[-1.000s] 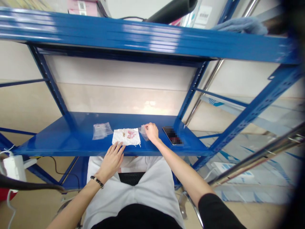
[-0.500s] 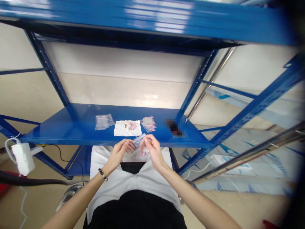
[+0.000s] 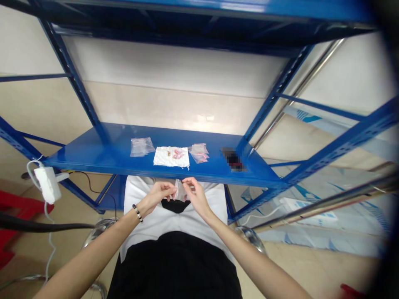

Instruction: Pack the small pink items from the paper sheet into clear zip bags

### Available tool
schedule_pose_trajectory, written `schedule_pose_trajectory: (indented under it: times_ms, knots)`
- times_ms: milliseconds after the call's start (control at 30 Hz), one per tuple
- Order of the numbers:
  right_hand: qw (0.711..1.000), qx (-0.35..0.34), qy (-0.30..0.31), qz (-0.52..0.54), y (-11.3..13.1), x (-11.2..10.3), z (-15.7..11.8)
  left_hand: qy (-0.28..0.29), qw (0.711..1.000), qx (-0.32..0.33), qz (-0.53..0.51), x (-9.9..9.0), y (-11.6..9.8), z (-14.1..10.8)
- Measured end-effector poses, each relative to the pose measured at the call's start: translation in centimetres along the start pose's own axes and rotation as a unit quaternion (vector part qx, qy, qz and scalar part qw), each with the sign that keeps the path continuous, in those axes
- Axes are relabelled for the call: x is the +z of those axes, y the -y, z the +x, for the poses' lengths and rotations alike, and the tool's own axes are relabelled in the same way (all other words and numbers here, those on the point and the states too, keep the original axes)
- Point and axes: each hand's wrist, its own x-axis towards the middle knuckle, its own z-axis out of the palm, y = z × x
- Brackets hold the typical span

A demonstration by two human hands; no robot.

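Note:
Over my lap, just in front of the shelf edge, is a small clear zip bag (image 3: pixel 180 191) with something pinkish low in it. My left hand (image 3: pixel 158 194) pinches the bag's left side between thumb and fingers. On its right side, the thumb and fingers of my right hand (image 3: pixel 196 196) close on the bag near its top. A white cloth pouch (image 3: pixel 162 160) lies flat on the shelf, with pink pieces (image 3: pixel 178 154) and a small brownish-gold piece (image 3: pixel 168 153) on it.
The blue metal shelf (image 3: pixel 102 162) spans the view. Clear bags (image 3: pixel 141 147) lie left of the pouch, bags with pink contents (image 3: pixel 199 152) to its right. Farther right is a pixelated dark object (image 3: pixel 233 159). A white power adapter (image 3: pixel 48 185) hangs at the left post.
The view has tilted down and shifted, so the shelf sits higher. The bag has turned more upright between my hands, and my left fingers have closed in on its side.

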Motion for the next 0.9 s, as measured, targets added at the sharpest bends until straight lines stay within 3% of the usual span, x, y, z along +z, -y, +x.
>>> schedule_pose_trajectory:
  times_ms: [100,167,267,367,600,700,900]
  knots:
    - [0.990,-0.080,-0.070,-0.089,0.8,-0.2,-0.3,-0.011,1.000,0.002,0.010,-0.5,0.1,0.6]
    - [0.991,-0.087,-0.049,-0.088,1.1,-0.1,-0.2,-0.012,1.000,0.003,0.020,-0.7,0.1,1.1]
    - [0.998,-0.047,0.007,-0.028,0.6,0.6,0.1,-0.015,0.999,-0.010,0.043,-0.6,0.2,1.7]
    - [0.999,0.003,0.017,0.035,-0.4,1.4,0.3,-0.015,0.997,-0.021,0.070,-0.3,0.5,1.7]
    - [0.973,0.129,0.069,0.176,-0.9,1.5,-0.6,0.012,0.994,0.027,0.104,0.1,1.3,0.8]
    - [0.971,0.142,0.074,0.178,-1.0,1.1,-0.1,0.014,0.992,0.034,0.122,0.2,0.9,0.9]
    - [0.983,0.105,0.079,0.127,-1.6,0.7,1.7,0.013,0.993,0.009,0.115,0.0,0.4,2.0]
